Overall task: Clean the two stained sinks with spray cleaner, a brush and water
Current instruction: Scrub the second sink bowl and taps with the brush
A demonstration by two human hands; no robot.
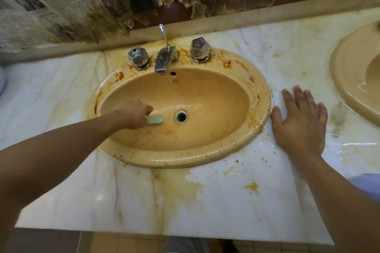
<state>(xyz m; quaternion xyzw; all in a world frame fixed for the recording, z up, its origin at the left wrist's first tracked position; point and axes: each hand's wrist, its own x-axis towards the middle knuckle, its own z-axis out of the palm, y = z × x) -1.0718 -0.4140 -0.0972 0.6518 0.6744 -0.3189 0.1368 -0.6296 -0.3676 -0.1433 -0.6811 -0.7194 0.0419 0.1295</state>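
A tan oval sink with orange-brown stains on its rim and bowl is set in a marble counter. My left hand reaches into the bowl and grips a pale green brush, whose head lies on the bowl floor just left of the drain. My right hand rests flat, fingers spread, on the wet counter to the right of the sink. A second tan sink shows partly at the right edge. No spray bottle is in view.
A chrome faucet with two faceted knobs stands at the sink's back rim. The counter carries puddles and yellow stains. Torn, stained newspaper hangs on the wall behind. The counter's front edge runs along the bottom.
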